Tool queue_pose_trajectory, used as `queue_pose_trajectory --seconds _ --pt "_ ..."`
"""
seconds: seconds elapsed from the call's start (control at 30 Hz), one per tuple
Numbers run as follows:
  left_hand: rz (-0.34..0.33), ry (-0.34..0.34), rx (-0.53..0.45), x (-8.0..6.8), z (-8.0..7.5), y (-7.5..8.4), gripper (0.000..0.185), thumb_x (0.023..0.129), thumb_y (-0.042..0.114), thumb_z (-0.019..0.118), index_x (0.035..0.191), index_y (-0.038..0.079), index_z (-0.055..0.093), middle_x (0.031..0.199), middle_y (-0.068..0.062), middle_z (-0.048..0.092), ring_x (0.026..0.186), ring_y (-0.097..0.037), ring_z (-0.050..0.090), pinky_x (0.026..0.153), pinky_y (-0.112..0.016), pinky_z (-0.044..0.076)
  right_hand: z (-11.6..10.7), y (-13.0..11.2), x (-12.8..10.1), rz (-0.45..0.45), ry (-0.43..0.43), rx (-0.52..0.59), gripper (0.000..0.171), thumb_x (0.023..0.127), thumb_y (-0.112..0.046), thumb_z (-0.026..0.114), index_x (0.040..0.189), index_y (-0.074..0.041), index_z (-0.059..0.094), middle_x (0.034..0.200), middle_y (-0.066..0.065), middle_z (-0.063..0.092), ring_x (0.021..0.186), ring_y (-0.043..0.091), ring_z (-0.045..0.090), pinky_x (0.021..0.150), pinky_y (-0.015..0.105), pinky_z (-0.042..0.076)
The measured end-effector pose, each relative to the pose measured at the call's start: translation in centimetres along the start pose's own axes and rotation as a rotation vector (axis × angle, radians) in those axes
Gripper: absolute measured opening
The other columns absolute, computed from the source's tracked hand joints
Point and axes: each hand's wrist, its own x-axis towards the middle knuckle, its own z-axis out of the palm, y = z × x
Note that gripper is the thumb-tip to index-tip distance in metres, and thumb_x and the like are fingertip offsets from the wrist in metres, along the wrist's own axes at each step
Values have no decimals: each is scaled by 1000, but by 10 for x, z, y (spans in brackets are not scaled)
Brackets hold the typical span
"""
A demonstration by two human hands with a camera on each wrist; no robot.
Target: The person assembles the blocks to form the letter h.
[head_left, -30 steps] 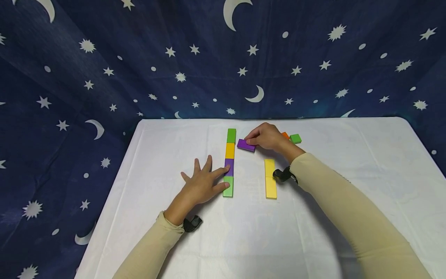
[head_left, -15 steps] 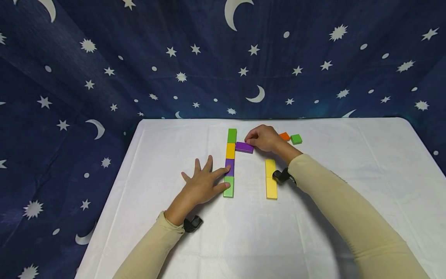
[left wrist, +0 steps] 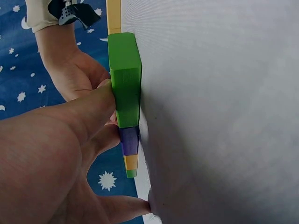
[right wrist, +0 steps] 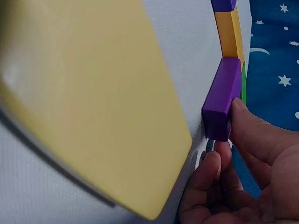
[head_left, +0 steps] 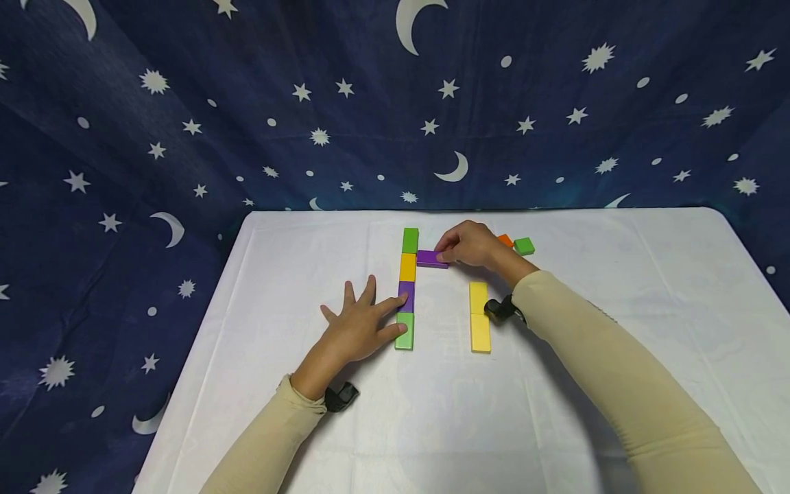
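A dark blue fabric backdrop (head_left: 370,41) printed with pale moons and stars hangs behind and to the left of a worktop (head_left: 432,425) draped in white. The two hands are apart over it. The left hand (head_left: 358,331) lies with its fingers spread, holding nothing; its index finger touches a violet block (head_left: 409,304) and its thumb rests on a light green block (head_left: 404,342). The right hand (head_left: 472,245) pinches a dark purple block (head_left: 430,259) by its right end, thumb at the near side. That block lies crosswise, its left end meeting the right side of a straight row, at the upper part of an amber block (head_left: 408,267). The row runs away from the person: light green nearest, then violet, amber, and a bright green block (head_left: 410,240) at the far end, all end to end. Below the right hand, two yellow blocks (head_left: 479,333) lie end to end in a line roughly parallel to the row, well apart from it. Beyond the right wrist sit an orange block (head_left: 507,241), partly hidden by the hand, and a small green block (head_left: 524,245) beside it. Beige sleeves (head_left: 265,439) cover both forearms, and a black strap (head_left: 341,396) shows at each wrist.
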Motion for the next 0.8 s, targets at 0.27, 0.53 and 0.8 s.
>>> queue_pose_trajectory --seconds 0.27,0.53,0.8 --pt "2 1 -1 0 0 0 61 95 63 59 152 47 44 171 -18 14 152 -60 3 99 -93 7 -1 0 2 50 -7 48 19 92 -20 77 108 -11 80 84 2 67 89 21 54 77 31 44" --pt "-2 5 12 0 1 0 62 94 63 59 152 47 44 171 -19 14 152 -59 3 99 -93 7 0 -2 2 67 5 58 18 92 -20 77 108 -12 80 89 5 68 93 23 54 81 33 44" --pt "0 6 9 1 1 0 62 94 64 60 152 48 44 171 -19 14 152 -60 3 99 -93 7 0 -2 3 67 5 55 19 92 -22 77 109 -13 80 89 4 68 93 23 54 82 33 44"
